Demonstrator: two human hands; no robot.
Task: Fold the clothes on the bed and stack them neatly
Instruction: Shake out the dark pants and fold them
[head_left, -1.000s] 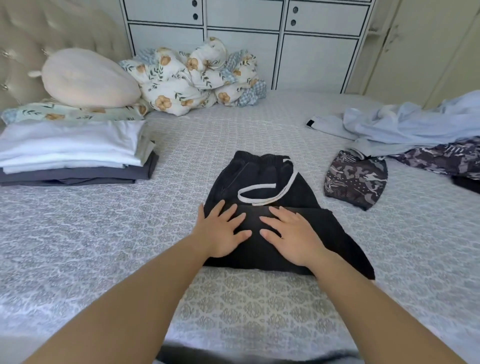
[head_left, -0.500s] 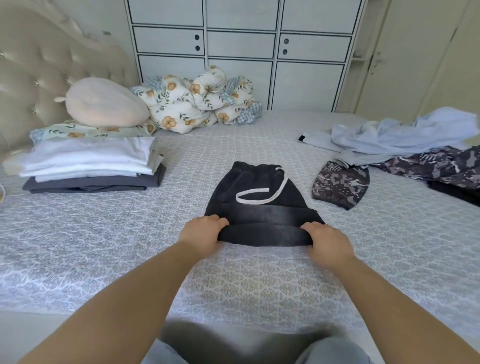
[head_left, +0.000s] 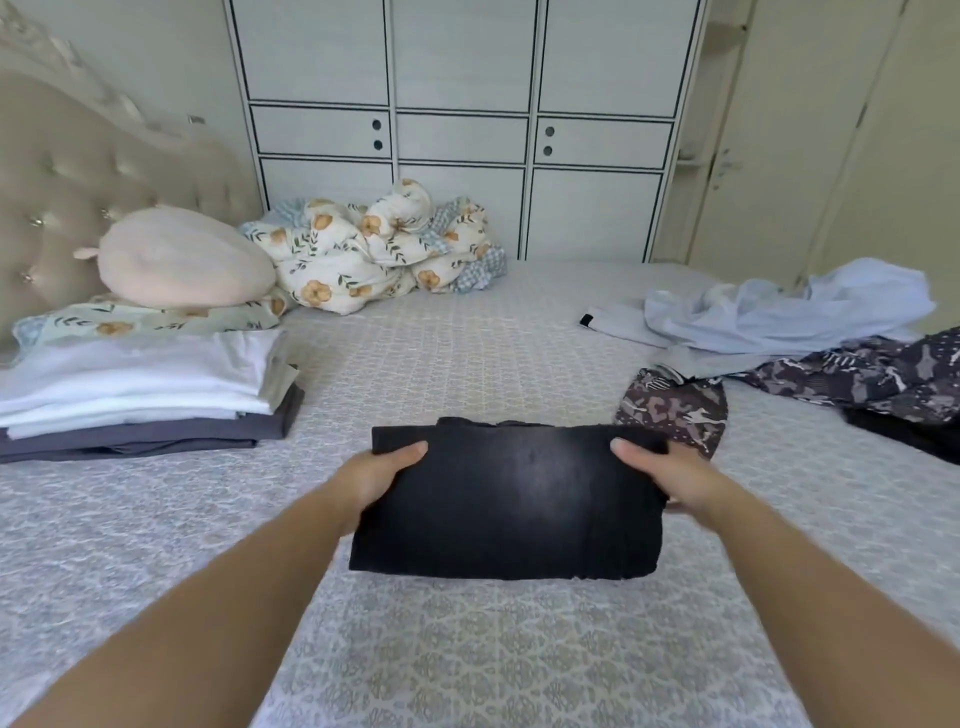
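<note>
No writing or brand can be read on any item. The left hand (head_left: 382, 475) and the right hand (head_left: 667, 475) each grip one side of the folded black shorts (head_left: 511, 496), thumbs on top and the other fingers hidden under the cloth. The shorts are held above the bed (head_left: 467, 649), in the middle. To the left lies the stack (head_left: 140, 395) of folded white and grey clothes, near a round pillow (head_left: 182, 257). To the right lie a patterned garment (head_left: 675, 410) and a pale blue shirt (head_left: 779, 312), unfolded. A floral quilt (head_left: 374, 249) is bunched before the wardrobe (head_left: 462, 130). Half a second ago the shorts lay on the bed, waistband and white drawstring showing; now they are folded over and lifted.
</note>
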